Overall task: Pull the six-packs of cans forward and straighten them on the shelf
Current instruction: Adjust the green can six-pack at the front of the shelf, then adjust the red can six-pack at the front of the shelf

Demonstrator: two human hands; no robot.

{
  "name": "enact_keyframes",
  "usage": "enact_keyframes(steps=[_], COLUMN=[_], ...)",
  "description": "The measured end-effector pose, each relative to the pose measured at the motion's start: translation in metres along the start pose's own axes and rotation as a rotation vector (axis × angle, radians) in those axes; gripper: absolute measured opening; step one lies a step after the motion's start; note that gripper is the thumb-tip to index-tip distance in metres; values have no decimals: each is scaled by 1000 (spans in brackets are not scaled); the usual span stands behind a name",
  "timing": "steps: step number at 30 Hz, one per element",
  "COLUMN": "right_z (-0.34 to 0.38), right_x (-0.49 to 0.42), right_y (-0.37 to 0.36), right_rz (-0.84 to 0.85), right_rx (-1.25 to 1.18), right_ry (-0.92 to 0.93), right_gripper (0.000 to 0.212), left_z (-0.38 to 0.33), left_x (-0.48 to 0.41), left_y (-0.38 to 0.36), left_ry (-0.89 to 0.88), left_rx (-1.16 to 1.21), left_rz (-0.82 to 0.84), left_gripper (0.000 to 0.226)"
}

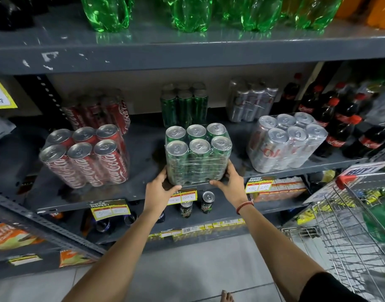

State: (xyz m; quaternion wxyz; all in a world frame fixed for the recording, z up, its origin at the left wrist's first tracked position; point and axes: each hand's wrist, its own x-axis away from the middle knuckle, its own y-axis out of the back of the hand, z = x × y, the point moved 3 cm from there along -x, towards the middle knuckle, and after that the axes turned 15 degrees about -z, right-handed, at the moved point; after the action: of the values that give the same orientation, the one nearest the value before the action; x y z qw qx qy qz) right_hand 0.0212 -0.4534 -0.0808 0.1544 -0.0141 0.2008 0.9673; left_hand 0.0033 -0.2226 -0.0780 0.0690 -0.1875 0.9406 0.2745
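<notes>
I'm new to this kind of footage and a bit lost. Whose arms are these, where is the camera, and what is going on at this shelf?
There is no machine here. A person wears a wide-angle camera on the head, looking forward and down, so the arms reaching out are their own. The left hand and right hand grip the lower corners of a plastic-wrapped green six-pack at the front edge of a grey shelf. To its left stands a red six-pack, to its right a silver six-pack. Three more packs, in the same colours, stand further back. Cola bottles fill the shelf's right end, and a wire trolley stands at the lower right.
</notes>
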Motion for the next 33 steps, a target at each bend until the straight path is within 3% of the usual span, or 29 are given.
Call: enact_keyframes(steps=[6,11,15,19,24,29,33], right_z=[-2,5,25,59,113,130,128], right_x=[1,38,82,106,96,73,70], right_y=[-4,-21,-62,-118,-175,-217,-233], right_rz=[-37,-395,-501,-352,-116,133,227], right_rx=[32,2,-164,-172,-205,-83,-58], right_ry=[-13,-19,-90,53,82,47,19], right_gripper=[84,71,48,33,39,91,108], left_z=[-2,4,23,50,74,85,113], left_x=[0,1,-3,-7,-16,-43,-64], left_y=[2,24,74,132,191,214,204], left_ry=[-2,87,123,175,256,406,580], left_rx=[14,98,118,83,12,144,312], left_rz=[15,-54,-224,-422,-632,-729,-549], left_gripper=[75,60,37,22,20,30,43])
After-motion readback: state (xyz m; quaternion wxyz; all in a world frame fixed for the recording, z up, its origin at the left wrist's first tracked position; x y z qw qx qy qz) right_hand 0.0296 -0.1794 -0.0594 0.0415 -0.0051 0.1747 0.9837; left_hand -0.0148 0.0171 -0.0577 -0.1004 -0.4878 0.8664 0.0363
